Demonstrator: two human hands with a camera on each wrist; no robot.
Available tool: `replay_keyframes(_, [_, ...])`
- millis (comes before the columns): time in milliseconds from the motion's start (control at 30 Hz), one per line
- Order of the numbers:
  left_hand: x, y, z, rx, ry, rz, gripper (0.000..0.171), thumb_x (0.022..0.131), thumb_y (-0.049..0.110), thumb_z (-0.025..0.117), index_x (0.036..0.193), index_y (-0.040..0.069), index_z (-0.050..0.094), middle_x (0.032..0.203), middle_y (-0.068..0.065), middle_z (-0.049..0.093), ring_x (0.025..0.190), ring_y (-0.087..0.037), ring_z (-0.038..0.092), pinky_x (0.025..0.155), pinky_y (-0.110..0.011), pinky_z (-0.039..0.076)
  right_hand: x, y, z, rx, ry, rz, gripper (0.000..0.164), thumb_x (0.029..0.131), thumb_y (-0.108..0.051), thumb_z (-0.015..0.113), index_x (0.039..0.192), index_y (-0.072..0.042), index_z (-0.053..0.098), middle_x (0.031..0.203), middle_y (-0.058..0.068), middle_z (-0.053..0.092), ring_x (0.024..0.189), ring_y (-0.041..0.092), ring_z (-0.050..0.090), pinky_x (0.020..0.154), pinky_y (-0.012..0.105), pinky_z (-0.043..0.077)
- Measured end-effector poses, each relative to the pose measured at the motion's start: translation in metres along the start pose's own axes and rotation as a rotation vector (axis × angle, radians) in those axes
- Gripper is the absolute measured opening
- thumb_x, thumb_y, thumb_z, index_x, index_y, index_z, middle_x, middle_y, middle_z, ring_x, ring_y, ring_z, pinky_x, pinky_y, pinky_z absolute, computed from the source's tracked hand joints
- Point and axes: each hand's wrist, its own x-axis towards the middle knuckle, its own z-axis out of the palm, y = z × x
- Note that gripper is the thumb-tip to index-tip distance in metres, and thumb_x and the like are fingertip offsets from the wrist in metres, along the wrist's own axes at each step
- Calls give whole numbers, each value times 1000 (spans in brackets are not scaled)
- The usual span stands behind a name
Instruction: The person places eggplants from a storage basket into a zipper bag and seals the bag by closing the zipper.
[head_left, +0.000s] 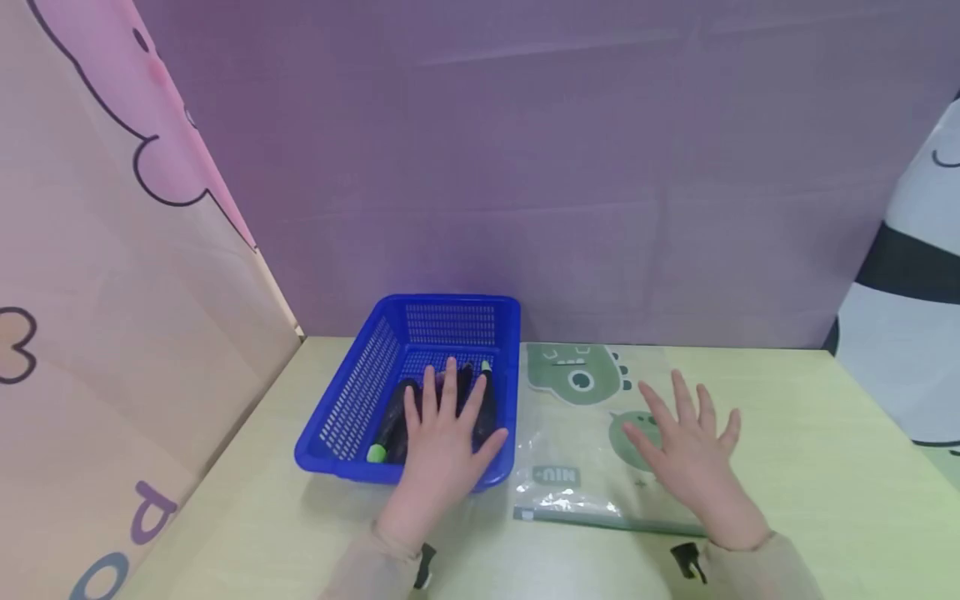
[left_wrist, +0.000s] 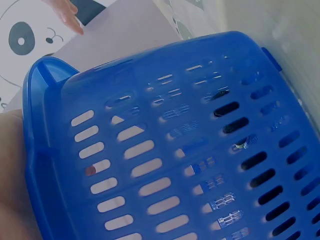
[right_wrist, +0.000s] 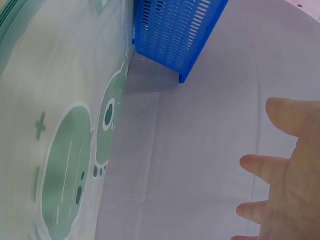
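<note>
Inside a blue plastic basket (head_left: 341, 462) lie several dark eggplants (head_left: 487, 408), some with pale green ends. My left hand (head_left: 442, 446) is spread over the basket's front part, fingers apart, and hides part of the eggplants. In the left wrist view the slotted wall of the basket (left_wrist: 165, 165) fills most of the picture. Right of the basket a clear zip bag (head_left: 570, 446) with green dinosaur prints lies flat. Above its right side my right hand (head_left: 693, 454) is held with fingers spread, nothing in it. The right wrist view shows its fingers (right_wrist: 260, 167) apart over the bag (right_wrist: 30, 165).
A purple-grey cloth wall (head_left: 585, 183) stands right behind the pale table (head_left: 817, 467). To the left rises a printed panel (head_left: 112, 317), and a panda-print panel (head_left: 900, 350) is at the right. The basket's back rim is close to the back wall.
</note>
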Motion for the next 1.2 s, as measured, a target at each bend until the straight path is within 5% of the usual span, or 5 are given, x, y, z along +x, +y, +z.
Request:
replay_keyframes(367, [2, 2, -7, -20, 20, 108, 63, 93, 49, 49, 145, 15, 39, 156, -16, 18, 143, -39, 16, 113, -59, 18, 1, 8, -1, -19, 20, -138, 58, 95, -46, 48, 140, -10, 40, 153, 27, 13, 135, 55, 11, 101, 75, -2])
replay_keyframes(667, [1, 9, -8, -46, 143, 289, 51, 91, 38, 58, 131, 8, 55, 141, -16, 47, 131, -31, 44, 106, -50, 37, 0, 19, 4, -33, 102, -394, 49, 90, -35, 61, 131, -10, 52, 145, 25, 34, 122, 49, 38, 95, 67, 26])
replay_keyframes(833, [-1, 15, -4, -16, 222, 457, 45, 87, 34, 63, 122, 6, 60, 131, -13, 57, 123, -28, 52, 103, -42, 42, -2, 21, 7, -24, 99, -495, 46, 87, -28, 66, 127, -7, 56, 134, 22, 50, 114, 43, 52, 91, 61, 40])
replay_keyframes(1000, [-5, 26, -2, -1, 160, 693, 46, 89, 35, 61, 126, 8, 56, 134, -13, 54, 125, -25, 51, 106, -37, 40, -3, 27, 8, -16, 46, -539, 47, 86, -28, 67, 126, -7, 57, 129, 20, 55, 110, 40, 57, 88, 57, 48])
replay_keyframes(1200, [-12, 42, 5, 63, 34, 809, 46, 94, 40, 53, 131, 13, 53, 139, -8, 50, 128, -18, 48, 109, -31, 36, -4, 38, 13, 3, -38, -535, 46, 85, -33, 67, 123, -7, 60, 131, 21, 53, 110, 40, 57, 85, 55, 50])
